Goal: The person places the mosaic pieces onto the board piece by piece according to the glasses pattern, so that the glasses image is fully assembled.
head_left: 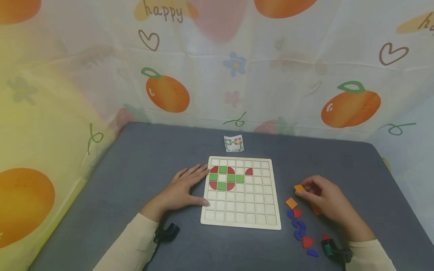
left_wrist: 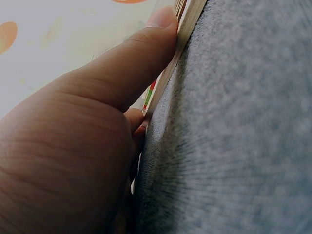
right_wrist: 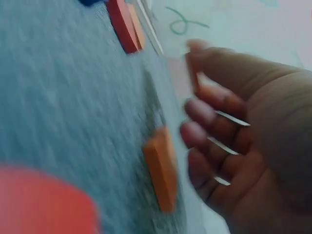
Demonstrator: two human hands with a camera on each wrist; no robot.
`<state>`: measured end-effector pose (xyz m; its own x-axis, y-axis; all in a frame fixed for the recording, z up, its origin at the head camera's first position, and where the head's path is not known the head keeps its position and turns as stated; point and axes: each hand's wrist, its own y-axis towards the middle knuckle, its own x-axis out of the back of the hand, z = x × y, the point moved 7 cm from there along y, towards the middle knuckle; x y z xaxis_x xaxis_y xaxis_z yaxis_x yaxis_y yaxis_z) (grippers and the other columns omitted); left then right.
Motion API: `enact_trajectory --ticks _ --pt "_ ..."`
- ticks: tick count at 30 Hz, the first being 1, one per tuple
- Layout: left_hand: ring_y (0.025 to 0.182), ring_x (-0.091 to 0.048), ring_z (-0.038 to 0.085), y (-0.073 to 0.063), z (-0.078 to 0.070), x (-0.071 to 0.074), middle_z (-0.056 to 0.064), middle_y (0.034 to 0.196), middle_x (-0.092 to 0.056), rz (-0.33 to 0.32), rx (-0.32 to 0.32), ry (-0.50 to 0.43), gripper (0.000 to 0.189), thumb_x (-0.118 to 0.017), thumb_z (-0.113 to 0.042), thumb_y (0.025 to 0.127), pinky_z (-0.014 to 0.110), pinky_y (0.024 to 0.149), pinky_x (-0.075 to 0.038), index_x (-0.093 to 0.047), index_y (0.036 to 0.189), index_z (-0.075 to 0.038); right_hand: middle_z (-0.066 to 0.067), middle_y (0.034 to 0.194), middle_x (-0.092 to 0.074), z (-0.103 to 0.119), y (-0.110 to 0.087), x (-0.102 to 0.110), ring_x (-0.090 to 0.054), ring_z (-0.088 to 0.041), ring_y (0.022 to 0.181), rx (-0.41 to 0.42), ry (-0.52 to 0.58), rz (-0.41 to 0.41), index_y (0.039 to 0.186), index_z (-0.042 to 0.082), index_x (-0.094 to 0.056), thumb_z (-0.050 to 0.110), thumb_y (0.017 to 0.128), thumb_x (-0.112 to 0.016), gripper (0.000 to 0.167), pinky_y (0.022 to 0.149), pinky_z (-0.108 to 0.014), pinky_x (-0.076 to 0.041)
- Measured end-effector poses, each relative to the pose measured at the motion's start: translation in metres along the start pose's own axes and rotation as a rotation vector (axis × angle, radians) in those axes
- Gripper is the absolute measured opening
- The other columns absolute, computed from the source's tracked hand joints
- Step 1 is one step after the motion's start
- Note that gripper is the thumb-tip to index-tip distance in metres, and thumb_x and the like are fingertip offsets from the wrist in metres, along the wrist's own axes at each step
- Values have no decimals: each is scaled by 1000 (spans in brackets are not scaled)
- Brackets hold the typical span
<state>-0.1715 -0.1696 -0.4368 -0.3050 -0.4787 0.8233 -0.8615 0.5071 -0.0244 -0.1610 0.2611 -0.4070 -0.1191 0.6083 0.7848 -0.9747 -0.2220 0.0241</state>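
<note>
A pale square grid board [head_left: 242, 227] lies on the dark table. Red quarter-round and green square tiles [head_left: 222, 169] fill part of its upper left, and one more red tile [head_left: 249, 172] sits to their right. My left hand [head_left: 181, 190] spreads along the board's left edge, its thumb [left_wrist: 141, 53] at the rim. Right of the board, my right hand [head_left: 325, 197] pinches an orange square tile [head_left: 299, 188] between thumb and finger. Another orange tile [head_left: 291, 203] lies just below it. A further orange tile [right_wrist: 162, 170] is on the cloth under that hand.
Blue curved pieces [head_left: 301, 226] and red tiles [head_left: 307, 241] are scattered right of the board, towards the front. A small printed pattern card [head_left: 234, 143] lies behind the board. A fruit-patterned curtain [head_left: 203, 67] hangs at the table's back edge.
</note>
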Motion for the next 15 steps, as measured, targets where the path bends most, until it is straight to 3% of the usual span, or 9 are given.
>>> enact_trajectory --ticks 9,15 --pt "165 -14 27 0 -1 2 -2 178 -26 -5 -2 -1 112 -87 -66 85 61 126 -7 -35 173 -18 1 100 -67 51 9 -8 -62 -18 85 96 82 -36 116 8 -75 24 96 -88 29 71 -33 -54" --pt "165 -14 27 0 0 0 -3 178 -27 1 6 11 112 -86 -68 85 61 126 -7 -36 173 -18 0 98 -65 75 20 -25 -59 -18 82 85 113 -47 113 6 -74 21 96 -89 27 68 -32 -52"
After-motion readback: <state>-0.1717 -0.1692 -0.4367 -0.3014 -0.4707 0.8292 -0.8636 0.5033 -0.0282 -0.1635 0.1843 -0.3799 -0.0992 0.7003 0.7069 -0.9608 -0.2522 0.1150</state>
